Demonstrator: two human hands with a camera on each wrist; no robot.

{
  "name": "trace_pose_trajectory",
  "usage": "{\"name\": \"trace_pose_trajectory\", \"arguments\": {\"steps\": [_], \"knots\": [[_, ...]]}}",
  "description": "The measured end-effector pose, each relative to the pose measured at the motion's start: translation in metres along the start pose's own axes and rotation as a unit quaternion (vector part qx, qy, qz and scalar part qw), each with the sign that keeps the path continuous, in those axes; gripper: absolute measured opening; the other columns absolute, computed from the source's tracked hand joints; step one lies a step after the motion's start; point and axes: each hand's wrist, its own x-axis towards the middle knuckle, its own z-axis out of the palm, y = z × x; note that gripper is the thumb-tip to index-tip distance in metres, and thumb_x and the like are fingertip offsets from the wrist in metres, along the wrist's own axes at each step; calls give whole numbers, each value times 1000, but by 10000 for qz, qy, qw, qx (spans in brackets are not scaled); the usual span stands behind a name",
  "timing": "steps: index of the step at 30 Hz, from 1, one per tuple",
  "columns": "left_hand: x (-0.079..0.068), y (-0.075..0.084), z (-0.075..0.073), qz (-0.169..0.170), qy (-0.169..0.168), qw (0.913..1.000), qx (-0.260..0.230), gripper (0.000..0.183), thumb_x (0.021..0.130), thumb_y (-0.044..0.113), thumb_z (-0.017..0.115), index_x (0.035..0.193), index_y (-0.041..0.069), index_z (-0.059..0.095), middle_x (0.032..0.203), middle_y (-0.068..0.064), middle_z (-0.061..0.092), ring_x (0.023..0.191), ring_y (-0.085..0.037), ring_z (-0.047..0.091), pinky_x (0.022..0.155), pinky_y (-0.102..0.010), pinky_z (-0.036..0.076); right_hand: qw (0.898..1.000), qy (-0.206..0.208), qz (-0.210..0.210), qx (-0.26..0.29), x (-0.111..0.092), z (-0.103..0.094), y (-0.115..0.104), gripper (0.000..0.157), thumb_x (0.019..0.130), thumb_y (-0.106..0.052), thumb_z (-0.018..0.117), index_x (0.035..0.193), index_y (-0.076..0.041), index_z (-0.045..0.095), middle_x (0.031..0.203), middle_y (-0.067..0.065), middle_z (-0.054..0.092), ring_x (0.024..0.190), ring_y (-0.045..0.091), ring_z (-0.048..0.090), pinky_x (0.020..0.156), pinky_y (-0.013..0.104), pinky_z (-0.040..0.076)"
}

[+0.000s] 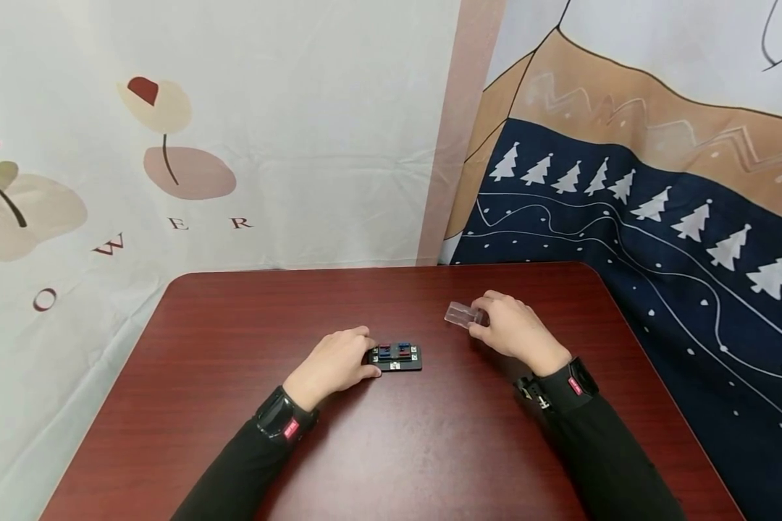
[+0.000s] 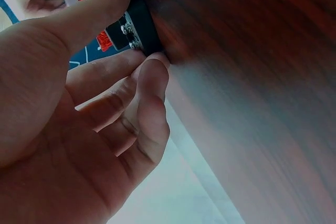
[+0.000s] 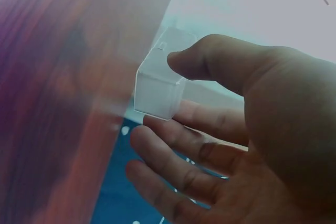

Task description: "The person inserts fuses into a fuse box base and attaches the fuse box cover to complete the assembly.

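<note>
A small black fuse block (image 1: 396,357) with red and blue blade fuses on top lies near the middle of the table. My left hand (image 1: 334,364) grips its left end between thumb and fingers. The left wrist view shows the block's black base (image 2: 146,27) side-on, with metal screw terminals along it. Off to the right and farther back, my right hand (image 1: 513,331) pinches a clear plastic cover (image 1: 459,315) by its right end. Seen from the right wrist, the thumb presses one face of the boxy cover (image 3: 157,90), with fingers on the opposite side.
The reddish-brown wooden table (image 1: 208,405) has rounded far corners. Behind it hangs a pale cloth (image 1: 339,145) with flower prints and letters. A dark blue cloth (image 1: 560,224) with white trees hangs along the right side.
</note>
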Motion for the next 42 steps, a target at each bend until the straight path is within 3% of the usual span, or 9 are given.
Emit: {"name": "trace_pose_trajectory", "arguments": {"steps": [15, 27, 42], "knots": [[1, 0, 3, 64, 117, 9999, 24, 47, 87, 46, 83, 118, 11, 80, 97, 1, 60, 85, -22, 67, 82, -45, 60, 9963, -9, -861, 42, 5, 7, -44, 37, 92, -28, 74, 122, -7, 76, 100, 0, 63, 78, 16, 61, 68, 36, 58], [3, -2, 3, 117, 138, 9998, -36, 38, 86, 45, 84, 108, 14, 79, 91, 4, 55, 77, -17, 61, 74, -43, 58, 9818, -253, -1853, -323, 8, 23, -85, 34, 94, -29, 74, 121, -8, 76, 102, 2, 65, 80, 16, 61, 71, 37, 57], [3, -3, 3, 134, 146, 9998, -5, 38, 85, 46, 84, 105, 14, 77, 93, 4, 56, 77, -18, 63, 75, -44, 58, 9778, -312, -2026, -439, 15, 41, -95, 29, 92, -27, 74, 114, -8, 77, 94, 0, 59, 74, 16, 57, 68, 40, 55]]}}
